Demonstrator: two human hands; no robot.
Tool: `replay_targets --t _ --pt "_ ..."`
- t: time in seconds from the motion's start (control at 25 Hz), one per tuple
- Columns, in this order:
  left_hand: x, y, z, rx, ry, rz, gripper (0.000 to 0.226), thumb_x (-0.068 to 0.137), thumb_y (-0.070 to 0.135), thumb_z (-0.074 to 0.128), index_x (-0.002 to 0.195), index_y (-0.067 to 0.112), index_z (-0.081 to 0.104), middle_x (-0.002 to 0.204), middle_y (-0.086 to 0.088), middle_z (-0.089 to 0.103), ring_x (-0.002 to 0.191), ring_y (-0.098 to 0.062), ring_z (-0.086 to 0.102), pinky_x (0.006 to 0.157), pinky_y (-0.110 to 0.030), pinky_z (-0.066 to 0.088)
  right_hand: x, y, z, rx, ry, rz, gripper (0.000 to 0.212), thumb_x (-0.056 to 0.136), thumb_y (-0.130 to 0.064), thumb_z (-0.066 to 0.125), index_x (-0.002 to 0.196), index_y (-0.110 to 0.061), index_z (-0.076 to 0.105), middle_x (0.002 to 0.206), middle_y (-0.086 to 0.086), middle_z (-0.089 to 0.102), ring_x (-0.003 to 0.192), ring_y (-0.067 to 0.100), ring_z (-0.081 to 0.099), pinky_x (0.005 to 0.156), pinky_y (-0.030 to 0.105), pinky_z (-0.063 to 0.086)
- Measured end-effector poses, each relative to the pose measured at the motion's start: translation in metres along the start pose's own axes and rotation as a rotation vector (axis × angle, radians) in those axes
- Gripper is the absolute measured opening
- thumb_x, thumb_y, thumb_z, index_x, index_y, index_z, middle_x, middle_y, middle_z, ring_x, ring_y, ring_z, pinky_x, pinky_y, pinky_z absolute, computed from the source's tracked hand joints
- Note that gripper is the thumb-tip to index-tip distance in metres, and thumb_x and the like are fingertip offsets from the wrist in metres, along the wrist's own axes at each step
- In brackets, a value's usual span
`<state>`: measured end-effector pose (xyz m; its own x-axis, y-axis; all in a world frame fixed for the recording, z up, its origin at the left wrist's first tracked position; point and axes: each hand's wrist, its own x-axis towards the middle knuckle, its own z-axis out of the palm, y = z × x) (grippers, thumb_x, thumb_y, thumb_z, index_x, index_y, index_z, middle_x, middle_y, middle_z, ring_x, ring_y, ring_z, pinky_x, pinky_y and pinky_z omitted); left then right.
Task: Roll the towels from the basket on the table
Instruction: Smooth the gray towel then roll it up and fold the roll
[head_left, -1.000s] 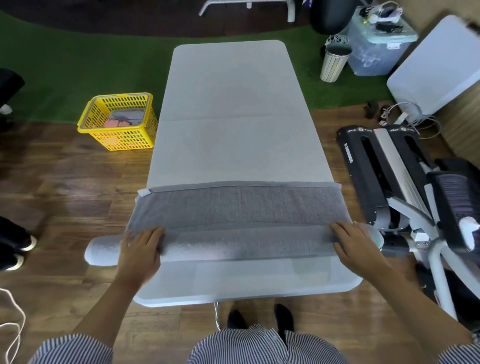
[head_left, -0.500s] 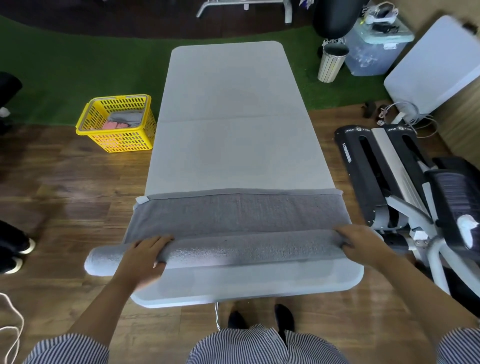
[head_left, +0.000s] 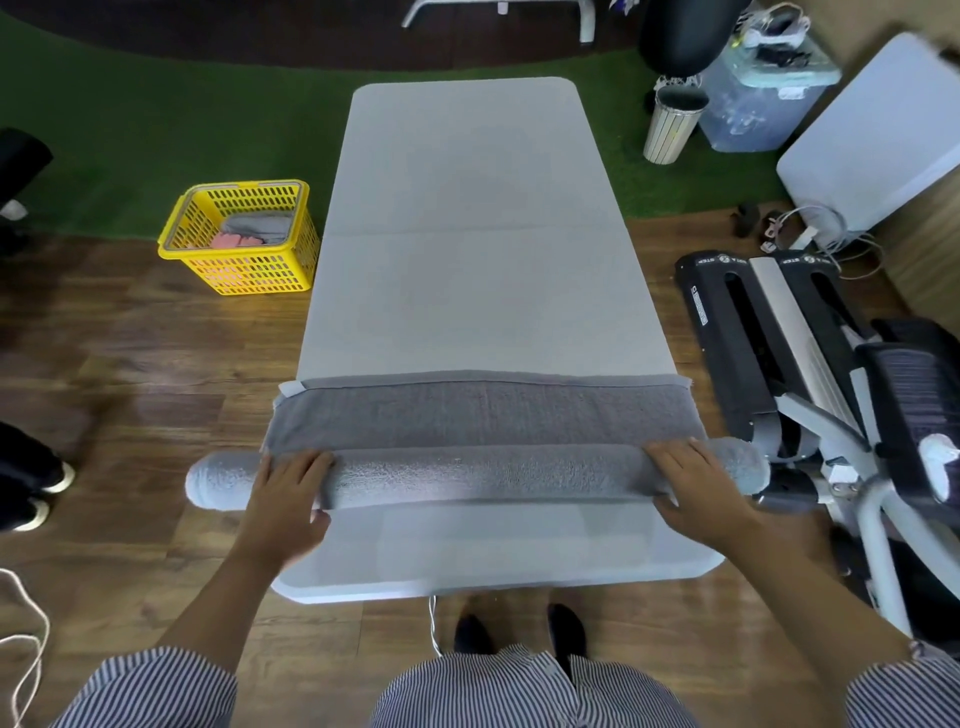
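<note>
A grey towel (head_left: 483, 415) lies across the near end of the white table (head_left: 478, 249). Its near part is wound into a long roll (head_left: 483, 475) whose ends stick out past both table edges. My left hand (head_left: 288, 493) rests on the roll near its left end, fingers over the top. My right hand (head_left: 698, 486) presses on the roll near its right end. The flat, unrolled strip stretches beyond the roll. A yellow basket (head_left: 241, 236) stands on the floor to the table's left, with a pink and a grey towel inside.
A black exercise machine (head_left: 810, 374) stands close to the table's right side. A striped bin (head_left: 672, 122) and a clear storage box (head_left: 763, 93) sit at the far right. A white cord (head_left: 21, 639) lies on the wooden floor at the left.
Both hands have pushed the roll away from me. The roll has grown thicker and the flat strip of towel beyond it is shorter.
</note>
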<state>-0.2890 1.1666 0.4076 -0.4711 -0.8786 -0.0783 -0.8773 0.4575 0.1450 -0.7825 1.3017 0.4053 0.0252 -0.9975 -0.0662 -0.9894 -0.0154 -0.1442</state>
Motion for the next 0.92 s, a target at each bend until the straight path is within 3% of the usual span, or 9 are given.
replay_targets --t 0.08,0.16,0.24,0.4,0.56,0.64,0.76,0.84,0.92 --pt "0.004 0.003 -0.009 -0.041 -0.026 -0.021 0.049 0.062 0.025 0.053 0.11 0.015 0.059 0.097 -0.003 0.068 0.09 -0.03 0.065 0.09 -0.05 0.045 0.007 0.002 -0.011 0.069 -0.091 0.095 0.028 0.067 -0.02 0.057 0.093 -0.011 0.062 0.086 0.003 0.065 0.082 0.025 0.059 0.085 0.036 0.045" --pt "0.009 0.002 -0.019 -0.074 -0.063 -0.017 0.047 0.066 0.026 0.048 0.109 0.016 0.064 0.097 0.001 0.07 0.091 -0.027 0.065 0.083 -0.04 0.045 0.014 0.003 -0.024 0.143 -0.238 0.171 0.021 0.068 -0.025 0.045 0.078 -0.011 0.056 0.076 0.001 0.06 0.075 0.024 0.054 0.07 0.032 0.041" --pt "0.014 0.0 -0.025 -0.058 -0.043 0.014 0.049 0.071 0.032 0.042 0.113 0.018 0.063 0.108 0.003 0.067 0.101 -0.023 0.061 0.091 -0.041 0.042 0.019 0.003 -0.03 0.146 -0.274 0.183 0.023 0.069 -0.022 0.046 0.084 -0.01 0.059 0.083 0.003 0.062 0.081 0.025 0.055 0.08 0.037 0.044" --pt "0.019 0.006 -0.016 0.001 0.126 -0.025 0.043 0.076 0.03 0.043 0.111 0.013 0.062 0.112 -0.006 0.066 0.106 -0.03 0.061 0.098 -0.055 0.039 0.025 0.003 -0.02 0.107 0.006 0.081 0.043 0.072 0.003 0.06 0.114 -0.003 0.061 0.115 0.013 0.062 0.107 0.035 0.056 0.096 0.05 0.044" --pt "0.019 0.007 0.005 0.04 0.077 -0.01 0.066 0.06 0.028 0.071 0.122 0.012 0.055 0.119 -0.006 0.063 0.114 -0.028 0.059 0.115 -0.046 0.008 0.018 -0.005 -0.015 0.057 -0.031 0.028 0.057 0.064 -0.019 0.07 0.117 0.001 0.06 0.117 0.015 0.062 0.11 0.034 0.057 0.097 0.053 0.042" --pt "0.02 0.013 0.003 0.035 0.084 -0.034 0.05 0.064 0.022 0.064 0.113 0.011 0.061 0.106 -0.006 0.068 0.101 -0.029 0.064 0.108 -0.053 0.025 0.017 -0.009 -0.017 -0.009 -0.042 0.012 0.054 0.057 -0.016 0.076 0.108 -0.004 0.064 0.105 0.011 0.067 0.098 0.032 0.063 0.086 0.049 0.047" --pt "0.017 0.017 -0.008 0.07 0.042 0.033 0.044 0.071 0.033 0.039 0.099 0.015 0.067 0.085 -0.001 0.07 0.081 -0.026 0.068 0.083 -0.045 0.046 0.024 -0.007 -0.029 0.046 -0.108 0.097 0.018 0.07 -0.024 0.055 0.085 -0.017 0.062 0.081 -0.003 0.064 0.078 0.02 0.059 0.081 0.038 0.043" --pt "0.014 0.013 -0.013 0.071 0.019 0.078 0.05 0.073 0.037 0.035 0.103 0.016 0.068 0.088 0.0 0.072 0.082 -0.025 0.069 0.081 -0.044 0.049 0.028 -0.006 -0.037 0.091 -0.215 0.122 0.009 0.074 -0.025 0.048 0.073 -0.018 0.053 0.072 -0.006 0.058 0.071 0.016 0.051 0.083 0.038 0.042" --pt "0.018 0.011 -0.017 0.098 0.057 0.066 0.051 0.077 0.037 0.036 0.112 0.017 0.066 0.105 0.0 0.071 0.095 -0.023 0.067 0.085 -0.048 0.049 0.032 -0.008 -0.039 0.037 -0.201 0.119 0.008 0.075 -0.017 0.052 0.081 -0.018 0.058 0.084 -0.003 0.061 0.081 0.019 0.052 0.089 0.04 0.04"
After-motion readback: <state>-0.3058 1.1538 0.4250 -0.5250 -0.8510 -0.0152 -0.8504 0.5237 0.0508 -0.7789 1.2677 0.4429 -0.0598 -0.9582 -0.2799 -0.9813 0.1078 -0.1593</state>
